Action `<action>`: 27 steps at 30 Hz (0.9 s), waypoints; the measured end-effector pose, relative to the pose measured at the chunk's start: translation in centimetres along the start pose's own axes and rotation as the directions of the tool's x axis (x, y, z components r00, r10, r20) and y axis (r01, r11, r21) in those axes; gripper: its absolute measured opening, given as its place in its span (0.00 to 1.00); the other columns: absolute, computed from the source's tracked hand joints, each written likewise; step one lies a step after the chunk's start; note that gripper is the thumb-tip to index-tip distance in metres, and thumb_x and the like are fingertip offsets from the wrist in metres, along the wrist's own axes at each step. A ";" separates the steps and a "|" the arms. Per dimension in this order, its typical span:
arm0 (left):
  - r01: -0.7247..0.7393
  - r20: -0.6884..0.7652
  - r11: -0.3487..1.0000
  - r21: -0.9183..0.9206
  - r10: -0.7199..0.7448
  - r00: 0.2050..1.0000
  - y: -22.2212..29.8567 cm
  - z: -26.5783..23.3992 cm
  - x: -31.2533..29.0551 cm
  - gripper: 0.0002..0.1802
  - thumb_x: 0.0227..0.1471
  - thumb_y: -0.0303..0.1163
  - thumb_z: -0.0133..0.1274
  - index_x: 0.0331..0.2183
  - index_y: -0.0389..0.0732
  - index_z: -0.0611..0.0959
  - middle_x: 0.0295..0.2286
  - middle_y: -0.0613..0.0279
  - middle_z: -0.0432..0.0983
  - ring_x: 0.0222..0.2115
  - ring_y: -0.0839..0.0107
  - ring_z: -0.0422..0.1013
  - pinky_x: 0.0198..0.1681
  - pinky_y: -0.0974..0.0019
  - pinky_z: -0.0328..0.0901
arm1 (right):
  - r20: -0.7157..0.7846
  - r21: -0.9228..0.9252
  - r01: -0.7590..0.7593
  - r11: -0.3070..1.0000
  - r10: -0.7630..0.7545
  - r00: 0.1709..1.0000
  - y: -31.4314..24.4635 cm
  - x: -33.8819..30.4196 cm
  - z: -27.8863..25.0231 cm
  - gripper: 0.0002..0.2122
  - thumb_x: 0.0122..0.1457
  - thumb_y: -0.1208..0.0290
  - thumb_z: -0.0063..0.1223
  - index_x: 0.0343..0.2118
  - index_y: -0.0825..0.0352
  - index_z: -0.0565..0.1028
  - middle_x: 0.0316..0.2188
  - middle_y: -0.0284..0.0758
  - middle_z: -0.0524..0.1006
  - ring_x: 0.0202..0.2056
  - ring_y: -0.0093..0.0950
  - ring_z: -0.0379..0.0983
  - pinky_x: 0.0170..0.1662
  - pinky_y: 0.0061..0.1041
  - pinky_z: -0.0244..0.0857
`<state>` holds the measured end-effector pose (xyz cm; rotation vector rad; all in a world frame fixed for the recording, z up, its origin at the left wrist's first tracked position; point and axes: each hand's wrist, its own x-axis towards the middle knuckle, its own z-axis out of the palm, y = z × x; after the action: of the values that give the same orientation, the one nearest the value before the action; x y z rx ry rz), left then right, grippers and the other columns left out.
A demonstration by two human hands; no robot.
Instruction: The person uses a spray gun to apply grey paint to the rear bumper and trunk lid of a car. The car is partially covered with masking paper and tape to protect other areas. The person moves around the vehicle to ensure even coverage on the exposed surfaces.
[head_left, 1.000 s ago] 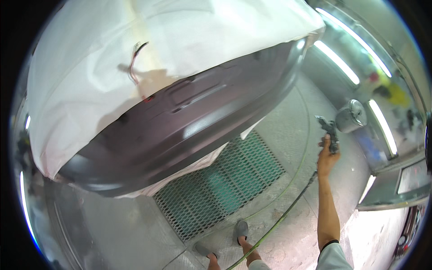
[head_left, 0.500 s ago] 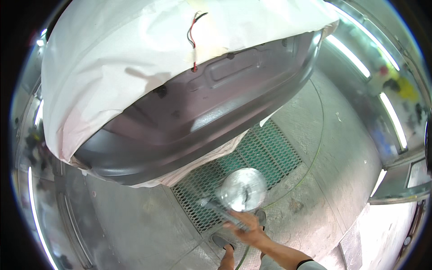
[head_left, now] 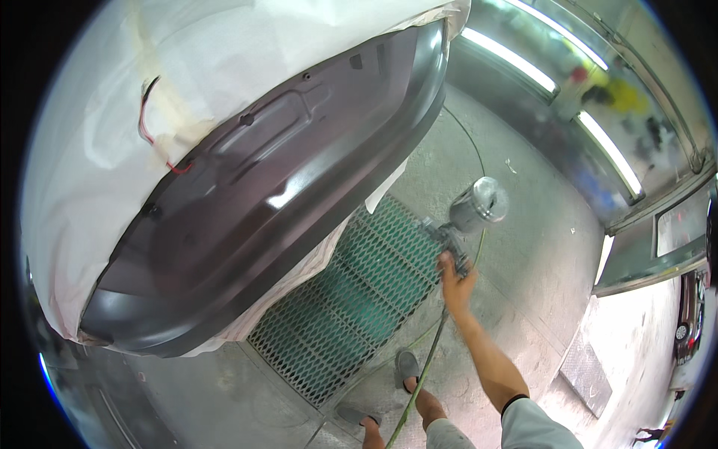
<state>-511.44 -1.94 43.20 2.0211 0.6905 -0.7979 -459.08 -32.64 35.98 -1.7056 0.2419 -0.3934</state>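
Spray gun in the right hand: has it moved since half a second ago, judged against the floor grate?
Yes: the spray gun has moved up and rightward, from the lower end of the floor grate to its right edge.

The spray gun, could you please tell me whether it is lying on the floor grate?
No, the right hand is holding the spray gun up above the floor.

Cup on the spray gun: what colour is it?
The cup is silvery grey; it shows best in the head view.
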 end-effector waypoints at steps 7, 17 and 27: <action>-0.225 -0.090 0.970 0.088 0.232 0.968 10.5 0.0 10.2 0.08 0.45 0.29 0.59 0.29 0.36 0.81 0.25 0.48 0.76 0.26 0.49 0.73 0.30 0.56 0.67 | -0.257 -0.097 0.272 0.957 -0.288 0.922 1.6 16.3 -3.1 0.12 0.60 0.64 0.55 0.32 0.71 0.76 0.22 0.29 0.74 0.24 0.16 0.68 0.28 0.18 0.62; 0.030 -0.035 0.979 0.201 -0.023 0.999 -1.8 -1.5 2.4 0.08 0.42 0.31 0.61 0.28 0.39 0.82 0.21 0.49 0.76 0.25 0.52 0.73 0.28 0.56 0.66 | 0.050 -0.025 -0.021 0.999 0.022 0.999 3.2 -4.0 1.8 0.13 0.59 0.71 0.57 0.43 0.74 0.75 0.28 0.30 0.76 0.30 0.16 0.69 0.35 0.17 0.64; 0.254 0.015 0.965 0.063 -0.255 0.967 -15.1 -0.2 -8.9 0.10 0.44 0.37 0.64 0.25 0.40 0.83 0.19 0.55 0.77 0.19 0.68 0.69 0.24 0.63 0.64 | 0.495 0.149 0.337 0.930 -0.366 0.788 0.9 -25.7 7.8 0.22 0.48 0.75 0.67 0.48 0.68 0.75 0.35 0.41 0.80 0.35 0.33 0.77 0.39 0.26 0.69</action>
<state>-527.81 4.19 42.34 1.9983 0.9363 -1.0002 -479.60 -15.96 30.86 -1.7370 -0.4896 -0.1941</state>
